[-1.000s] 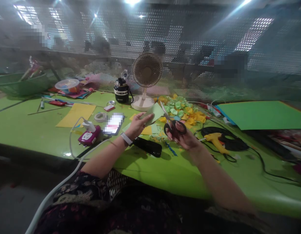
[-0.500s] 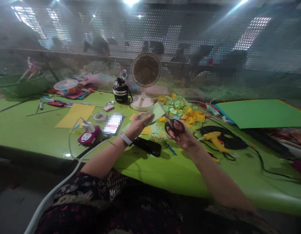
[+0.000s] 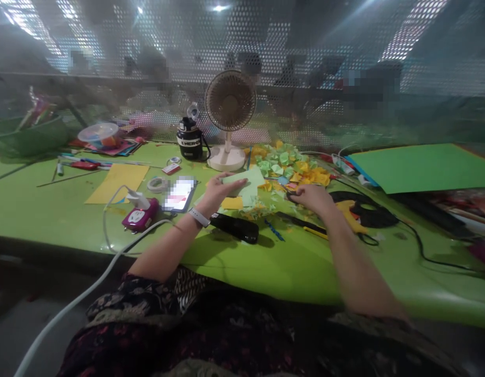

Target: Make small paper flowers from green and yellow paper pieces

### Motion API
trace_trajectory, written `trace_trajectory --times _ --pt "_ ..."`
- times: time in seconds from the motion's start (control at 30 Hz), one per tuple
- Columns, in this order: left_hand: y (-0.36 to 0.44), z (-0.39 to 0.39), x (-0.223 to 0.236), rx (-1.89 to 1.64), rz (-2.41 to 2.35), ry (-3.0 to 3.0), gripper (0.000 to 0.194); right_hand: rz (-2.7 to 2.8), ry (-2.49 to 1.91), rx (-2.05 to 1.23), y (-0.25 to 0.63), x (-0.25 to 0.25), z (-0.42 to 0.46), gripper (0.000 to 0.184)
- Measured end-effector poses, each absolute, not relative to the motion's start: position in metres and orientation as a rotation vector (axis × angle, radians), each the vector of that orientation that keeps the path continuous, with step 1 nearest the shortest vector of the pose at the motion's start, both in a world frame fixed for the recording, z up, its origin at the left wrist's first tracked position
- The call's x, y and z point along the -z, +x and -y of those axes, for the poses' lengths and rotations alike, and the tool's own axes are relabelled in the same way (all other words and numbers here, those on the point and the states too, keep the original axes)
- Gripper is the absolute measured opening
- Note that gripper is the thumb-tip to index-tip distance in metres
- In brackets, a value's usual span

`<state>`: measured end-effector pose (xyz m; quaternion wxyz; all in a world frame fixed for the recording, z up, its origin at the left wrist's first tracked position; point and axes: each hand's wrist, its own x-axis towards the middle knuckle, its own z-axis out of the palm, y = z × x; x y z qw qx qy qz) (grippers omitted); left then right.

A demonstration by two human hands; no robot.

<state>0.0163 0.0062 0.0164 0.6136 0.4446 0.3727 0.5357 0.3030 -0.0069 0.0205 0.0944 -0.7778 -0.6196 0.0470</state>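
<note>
The left hand pinched the green paper between thumb and fingers, probably to steady it above the scraps. The right hand curled low at the scissors beside the heap, likely for easy reach; whether it gripped them was unclear.

The scene is dimly and hazily lit by a small overhead light and by pale glare through the perforated screen, a soft sheen is cast on the desk, the bright phone is partly pixelated, and the outer edges are blurred and stretched.
</note>
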Motion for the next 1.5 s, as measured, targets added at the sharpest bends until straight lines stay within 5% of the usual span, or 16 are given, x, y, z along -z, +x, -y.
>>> trace_trajectory --times 0.37,0.53,0.73,0.9,1.23,1.4,1.5 --pt "0.016 -0.01 -0.013 -1.223 -0.84 1.158 0.035 1.863 -2.561 -0.185 0.328 -0.001 -0.011 0.03" --pt "0.015 -0.008 -0.013 -1.19 -0.819 1.241 0.034 1.802 -2.149 -0.463 0.339 -0.008 -0.007 0.027" --pt "0.015 -0.003 -0.012 -1.006 -0.799 1.45 0.032 1.491 -1.233 -1.027 0.262 -0.027 0.022 0.052" --pt "0.018 0.002 -0.015 -0.974 -0.737 1.454 0.031 1.491 -1.094 -1.322 0.217 -0.02 0.035 0.043" --pt "0.007 -0.031 0.0 -1.108 -0.962 1.148 0.051 1.217 -1.407 -0.955 0.24 0.01 0.002 0.031" --pt "0.006 -0.032 -0.003 -1.248 -0.946 1.15 0.033 1.398 -1.718 -0.49 0.256 0.008 -0.003 0.04" --pt "0.009 -0.024 -0.009 -1.156 -0.921 1.185 0.023 1.181 -1.533 -0.691 0.249 -0.004 0.004 0.03"
